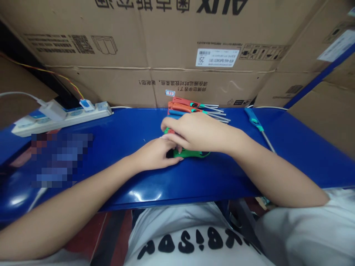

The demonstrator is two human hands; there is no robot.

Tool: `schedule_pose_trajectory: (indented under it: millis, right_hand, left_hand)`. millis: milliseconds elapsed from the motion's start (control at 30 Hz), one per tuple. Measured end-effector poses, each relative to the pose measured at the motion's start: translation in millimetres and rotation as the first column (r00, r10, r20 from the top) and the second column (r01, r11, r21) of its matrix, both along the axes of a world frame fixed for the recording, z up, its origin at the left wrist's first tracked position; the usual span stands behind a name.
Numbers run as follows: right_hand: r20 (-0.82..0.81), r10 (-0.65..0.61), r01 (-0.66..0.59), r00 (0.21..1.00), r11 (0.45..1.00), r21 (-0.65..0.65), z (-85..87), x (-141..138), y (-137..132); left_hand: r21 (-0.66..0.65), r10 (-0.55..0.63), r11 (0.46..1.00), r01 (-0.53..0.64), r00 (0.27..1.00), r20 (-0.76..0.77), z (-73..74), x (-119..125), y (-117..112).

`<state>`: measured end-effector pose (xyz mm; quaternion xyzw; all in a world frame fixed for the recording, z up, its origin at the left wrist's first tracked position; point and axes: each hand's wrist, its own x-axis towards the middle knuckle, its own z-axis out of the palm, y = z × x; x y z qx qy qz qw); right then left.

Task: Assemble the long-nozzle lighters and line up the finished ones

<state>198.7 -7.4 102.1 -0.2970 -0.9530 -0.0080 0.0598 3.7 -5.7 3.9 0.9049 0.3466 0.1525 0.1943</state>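
A green-handled lighter lies on the blue table near its middle. My left hand rests on the table with its fingers curled against the lighter's left end. My right hand lies over the lighter from above, fingers bent and closed on it. Behind my hands a row of several long-nosed lighters with red, orange and blue handles and metal tubes lies side by side. How each finger grips is partly hidden.
A single blue long-nosed lighter lies at the right. A white power strip with plugs and cables sits at the back left. Large cardboard boxes wall in the table's back and right side.
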Motion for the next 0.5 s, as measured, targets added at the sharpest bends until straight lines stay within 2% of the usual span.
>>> schedule_pose_trajectory:
  millis: [67, 133, 267, 333, 433, 500]
  right_hand:
    - [-0.034, 0.067, -0.069, 0.997, 0.995, -0.078, 0.3, 2.2, 1.8]
    - [-0.049, 0.072, -0.077, 0.996, 0.991, -0.113, 2.1, 3.9, 1.3]
    - [0.021, -0.051, 0.051, 0.998, 0.999, 0.011, 4.1, 3.2, -0.9]
    - [0.008, -0.012, 0.012, 1.0, 1.0, 0.008, 3.1, 2.8, -0.1]
    - [-0.065, 0.094, -0.1, 0.993, 0.991, -0.093, 1.9, 3.6, 1.9]
    - [-0.065, 0.084, -0.09, 0.994, 0.991, -0.096, 1.7, 3.6, 2.6]
  left_hand:
    - [0.013, -0.018, 1.0, 0.018, 1.0, 0.013, -0.5, -0.1, 0.7]
    - [0.046, -0.035, 0.998, 0.033, 0.999, 0.038, -1.5, -0.2, 1.4]
    - [0.018, -0.044, 0.999, 0.043, 0.997, 0.058, -2.2, -0.1, 2.0]
    - [-0.006, -0.04, 0.999, 0.04, 0.998, 0.054, -1.9, -0.1, 2.2]
    - [0.008, -0.028, 1.0, 0.028, 0.998, 0.048, -2.0, -0.3, 2.5]
    - [0.025, -0.028, 0.999, 0.026, 0.998, 0.051, -2.2, -0.4, 2.4]
